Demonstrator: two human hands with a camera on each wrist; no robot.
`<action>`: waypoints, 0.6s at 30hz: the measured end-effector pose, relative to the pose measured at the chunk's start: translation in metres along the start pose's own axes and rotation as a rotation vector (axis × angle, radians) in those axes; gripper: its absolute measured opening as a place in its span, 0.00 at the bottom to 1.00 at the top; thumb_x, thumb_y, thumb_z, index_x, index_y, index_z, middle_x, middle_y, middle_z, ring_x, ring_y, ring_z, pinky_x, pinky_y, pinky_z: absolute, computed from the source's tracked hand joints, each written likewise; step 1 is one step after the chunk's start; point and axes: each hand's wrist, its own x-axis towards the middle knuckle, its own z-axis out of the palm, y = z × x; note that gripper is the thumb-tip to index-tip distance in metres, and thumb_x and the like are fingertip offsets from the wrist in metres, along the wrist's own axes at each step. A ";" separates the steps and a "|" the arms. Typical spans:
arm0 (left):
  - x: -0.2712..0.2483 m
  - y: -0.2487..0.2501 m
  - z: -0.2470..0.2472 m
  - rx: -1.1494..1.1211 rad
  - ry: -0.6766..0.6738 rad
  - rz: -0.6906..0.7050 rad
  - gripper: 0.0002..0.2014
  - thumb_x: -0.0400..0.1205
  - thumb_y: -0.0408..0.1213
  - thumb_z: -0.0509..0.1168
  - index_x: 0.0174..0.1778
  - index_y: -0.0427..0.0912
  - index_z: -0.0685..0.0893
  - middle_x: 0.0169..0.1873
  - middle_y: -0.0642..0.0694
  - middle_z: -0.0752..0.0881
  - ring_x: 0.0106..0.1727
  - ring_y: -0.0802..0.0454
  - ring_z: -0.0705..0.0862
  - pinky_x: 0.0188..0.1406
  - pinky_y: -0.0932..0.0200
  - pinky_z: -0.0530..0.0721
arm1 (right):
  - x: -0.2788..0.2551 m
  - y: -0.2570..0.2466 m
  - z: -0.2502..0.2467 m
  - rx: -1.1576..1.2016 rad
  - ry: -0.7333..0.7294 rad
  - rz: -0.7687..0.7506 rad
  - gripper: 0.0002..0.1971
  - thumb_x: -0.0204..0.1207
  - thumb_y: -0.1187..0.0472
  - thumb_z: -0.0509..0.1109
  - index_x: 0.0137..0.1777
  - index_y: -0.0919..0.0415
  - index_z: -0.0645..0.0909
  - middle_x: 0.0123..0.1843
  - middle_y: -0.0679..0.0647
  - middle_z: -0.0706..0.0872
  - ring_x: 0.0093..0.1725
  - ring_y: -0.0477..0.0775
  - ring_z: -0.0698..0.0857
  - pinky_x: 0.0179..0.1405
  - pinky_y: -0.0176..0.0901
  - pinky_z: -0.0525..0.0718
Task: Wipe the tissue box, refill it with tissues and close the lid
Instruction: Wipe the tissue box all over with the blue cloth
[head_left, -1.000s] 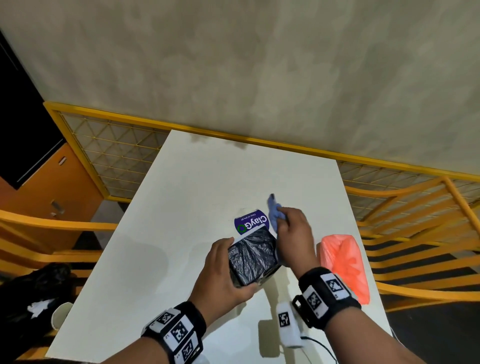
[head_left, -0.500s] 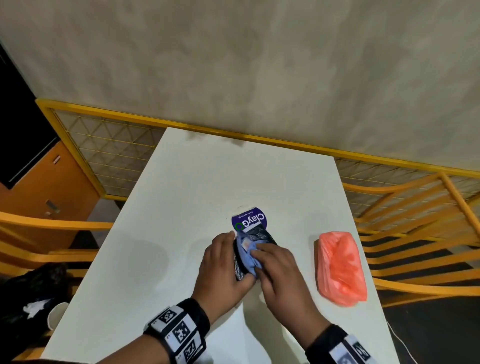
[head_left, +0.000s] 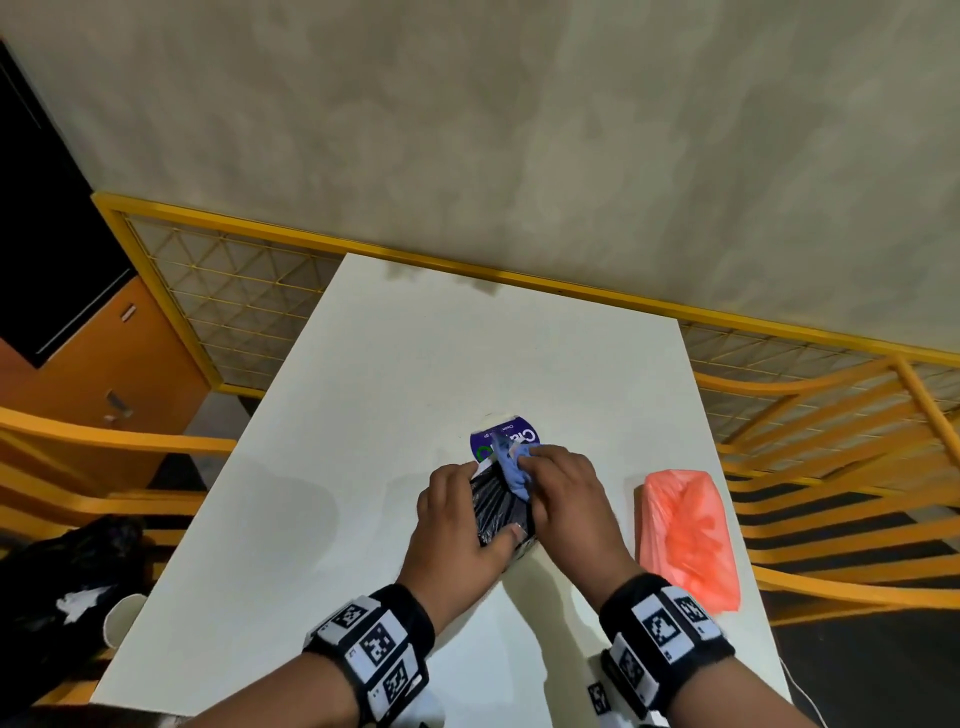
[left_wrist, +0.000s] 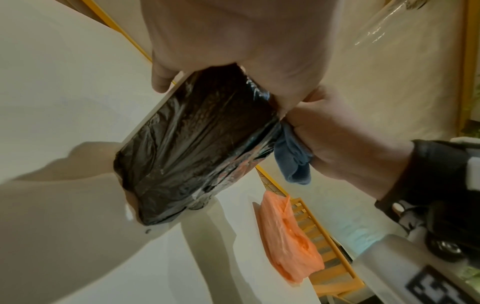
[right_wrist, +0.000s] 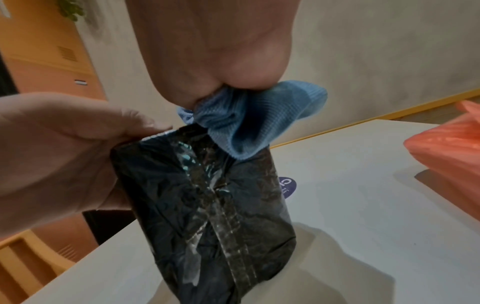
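Observation:
My left hand (head_left: 462, 519) grips the tissue box (head_left: 498, 512), a black plastic-wrapped block, and holds it tilted off the white table (head_left: 415, 364), fingers on its left side, thumb on the near end. My right hand (head_left: 566, 499) holds a bunched blue cloth (head_left: 511, 470) against the box's far top edge. The wrist views show the cloth (right_wrist: 249, 123) squeezed in that fist and touching the box (right_wrist: 207, 205), with the box (left_wrist: 197, 139) between thumb and fingers. A purple printed lid (head_left: 511, 435) lies flat just beyond. An orange plastic pack (head_left: 685, 535) lies to the right.
A yellow mesh railing (head_left: 467, 270) borders the table's far edge, with orange chair rails (head_left: 831, 467) on the right and left. A black bag (head_left: 67, 561) and a white cup (head_left: 119, 618) sit low left. A small white tagged device (head_left: 602, 696) lies at the near edge.
The right hand carried the cloth from the box's far right side onto its top face, then up to the far edge by the lid. The left hand kept its grip.

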 end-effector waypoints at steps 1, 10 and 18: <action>0.001 0.000 0.000 0.002 -0.009 -0.013 0.44 0.70 0.64 0.59 0.80 0.41 0.66 0.70 0.48 0.68 0.73 0.47 0.68 0.73 0.54 0.71 | 0.003 0.002 0.001 0.004 -0.004 0.045 0.17 0.71 0.65 0.60 0.57 0.57 0.84 0.56 0.54 0.86 0.52 0.61 0.83 0.51 0.47 0.79; 0.005 0.001 -0.005 0.012 -0.034 -0.024 0.45 0.71 0.65 0.60 0.82 0.44 0.63 0.72 0.49 0.66 0.74 0.47 0.67 0.72 0.53 0.72 | 0.008 0.003 -0.047 0.178 0.243 0.228 0.13 0.78 0.68 0.64 0.59 0.58 0.83 0.59 0.53 0.85 0.59 0.53 0.81 0.54 0.39 0.72; 0.007 -0.003 -0.006 -0.051 0.009 0.091 0.35 0.71 0.56 0.65 0.73 0.44 0.73 0.61 0.57 0.74 0.69 0.56 0.71 0.72 0.51 0.74 | -0.031 -0.015 -0.003 0.023 -0.008 -0.084 0.19 0.73 0.62 0.61 0.62 0.58 0.83 0.61 0.55 0.86 0.58 0.57 0.82 0.54 0.50 0.81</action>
